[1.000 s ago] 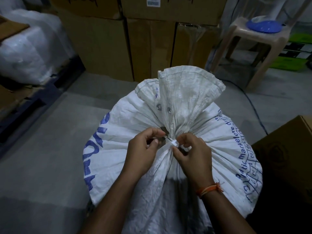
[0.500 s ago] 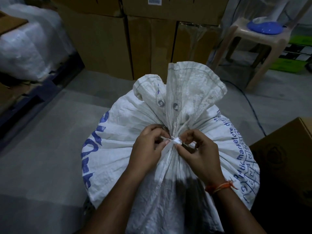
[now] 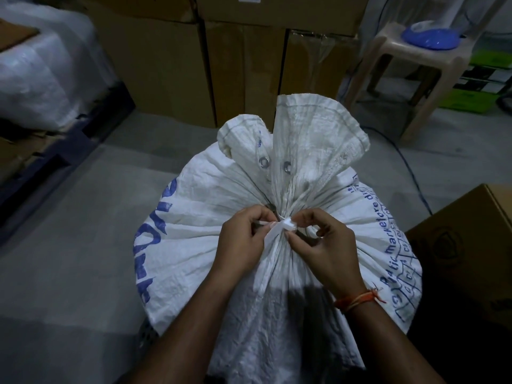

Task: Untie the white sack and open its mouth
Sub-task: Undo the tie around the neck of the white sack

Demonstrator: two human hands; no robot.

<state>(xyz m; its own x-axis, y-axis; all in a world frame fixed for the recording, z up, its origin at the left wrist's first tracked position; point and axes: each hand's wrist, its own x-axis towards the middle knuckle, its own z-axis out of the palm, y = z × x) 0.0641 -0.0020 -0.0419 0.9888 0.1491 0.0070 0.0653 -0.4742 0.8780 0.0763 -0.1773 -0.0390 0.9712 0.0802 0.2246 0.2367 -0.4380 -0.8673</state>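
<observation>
stacked cartons (image 3: 171, 79) back a grey floor where the soft, crinkly white sack (image 3: 199, 245) bulges, left hand (image 3: 243, 245) and right hand (image 3: 321, 250) pinching its stiff tie (image 3: 285, 225) at the neck, likeliest purchase.

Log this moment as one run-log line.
stage: untying | left hand: pinching tie | right hand: pinching white tie | white sack: neck still cinched, mouth closed
</observation>
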